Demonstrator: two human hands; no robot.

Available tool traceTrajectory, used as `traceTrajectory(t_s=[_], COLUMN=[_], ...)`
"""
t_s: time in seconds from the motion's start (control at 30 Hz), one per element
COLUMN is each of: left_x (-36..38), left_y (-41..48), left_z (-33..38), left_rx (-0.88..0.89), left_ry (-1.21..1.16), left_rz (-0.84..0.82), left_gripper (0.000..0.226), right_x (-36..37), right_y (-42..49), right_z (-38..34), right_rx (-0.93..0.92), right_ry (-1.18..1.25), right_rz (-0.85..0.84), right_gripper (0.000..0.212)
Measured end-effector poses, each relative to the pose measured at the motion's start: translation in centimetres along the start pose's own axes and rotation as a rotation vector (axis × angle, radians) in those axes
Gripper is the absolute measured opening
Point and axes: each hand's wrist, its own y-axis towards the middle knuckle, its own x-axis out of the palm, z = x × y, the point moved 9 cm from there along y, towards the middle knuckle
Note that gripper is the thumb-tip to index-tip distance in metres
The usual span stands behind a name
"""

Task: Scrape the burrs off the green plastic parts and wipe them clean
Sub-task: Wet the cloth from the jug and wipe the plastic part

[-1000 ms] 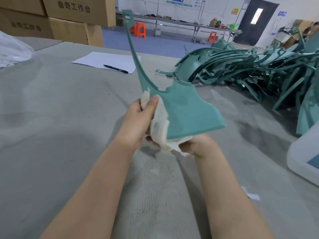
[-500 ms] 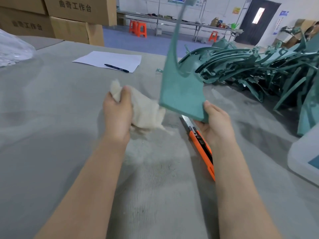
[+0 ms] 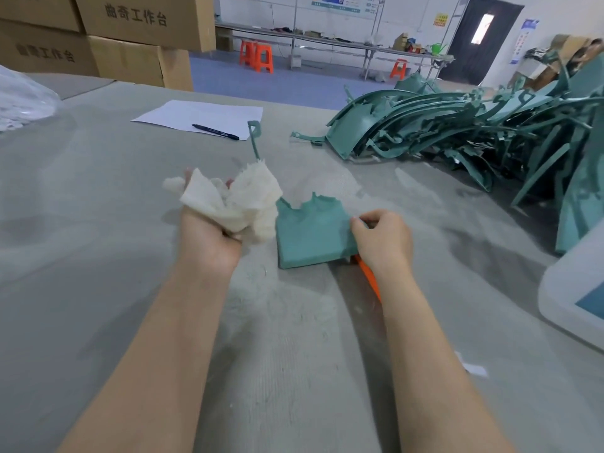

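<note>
The green plastic part (image 3: 312,233) lies flat mid-table, its thin stem reaching toward the far edge. The right hand (image 3: 380,238) pinches its right edge; the left hand (image 3: 209,230) clutches a bunched white rag (image 3: 235,199). An orange knife (image 3: 369,279) hides underneath the part, so a blind grab risks the blade.

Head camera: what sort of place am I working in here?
Most likely a factory finishing area. A heap of green plastic parts lies on the felt-covered workbench, stacked cardboard cartons stand behind it, and long work tables with orange stools line the far wall.
</note>
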Motion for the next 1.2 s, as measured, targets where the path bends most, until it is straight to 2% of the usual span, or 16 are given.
traceTrajectory(t_s=[0.07,0.13,0.2,0.3,0.4,0.47,0.53,0.57,0.63,0.7,0.8,0.87,0.97,1.03,1.1,1.2], left_x=[0.5,-0.5,-0.7,-0.7,0.6,1.1,1.5,1.7,2.7,3.3,4.2,3.7,2.4,2.1,3.0,5.7], left_y=[0.2,0.7,1.0,1.1,0.6,0.5,0.3,0.3,0.0,-0.3,-0.6,-0.4,-0.1,0.0,0.3,1.1], left_z=[0.3,0.0,-0.6,-0.8,-1.0,-1.7,-2.5,-2.9,-3.7,-4.1,-5.0,-5.4,-5.8,-5.9,-5.5,-4.2], left_rx=[-0.004,-0.012,-0.026,0.044,0.094,0.077,0.01,-0.047,-0.165,-0.221,-0.245,-0.247,-0.295,-0.299,-0.236,-0.04], left_ry=[-0.031,-0.086,-0.043,0.152,0.276,0.247,0.149,0.098,0.003,-0.069,-0.049,0.024,0.122,0.173,0.178,0.268], left_rz=[-0.01,0.121,0.162,0.147,0.094,0.082,0.07,0.039,-0.071,-0.132,-0.167,-0.114,-0.056,-0.023,0.007,0.113], left_gripper=[0.045,0.02,0.014,0.028,0.018,0.022,0.021,0.016,0.03,0.054,0.045,0.032,0.031,0.019,0.006,0.015], right_x=[-0.1,0.0,-0.3,-1.3,-0.2,1.7,3.1,3.3,2.5,1.4,1.3,2.1,3.6,3.4,1.8,-3.5], right_y=[0.1,0.2,0.2,-1.0,-3.4,-5.3,-6.5,-6.5,-5.5,-4.6,-4.6,-5.0,-5.9,-6.2,-5.6,-3.6], right_z=[0.2,0.3,-0.1,-2.6,-6.5,-8.4,-9.5,-9.5,-8.7,-7.6,-7.2,-7.7,-8.5,-8.8,-8.2,-4.8], right_rx=[-0.001,-0.005,-0.028,-0.17,-0.343,-0.481,-0.597,-0.613,-0.54,-0.437,-0.391,-0.394,-0.36,-0.353,-0.296,-0.167], right_ry=[-0.054,-0.103,-0.112,0.251,0.611,0.571,0.359,0.304,0.361,0.474,0.575,0.613,0.691,0.668,0.699,0.839], right_rz=[0.012,0.001,0.02,0.063,-0.171,-0.335,-0.337,-0.291,-0.174,-0.086,-0.1,-0.215,-0.508,-0.543,-0.441,-0.137], right_gripper=[0.032,0.035,0.035,0.028,0.017,0.028,0.032,0.026,0.004,0.006,0.011,0.008,0.015,0.023,0.023,0.027])
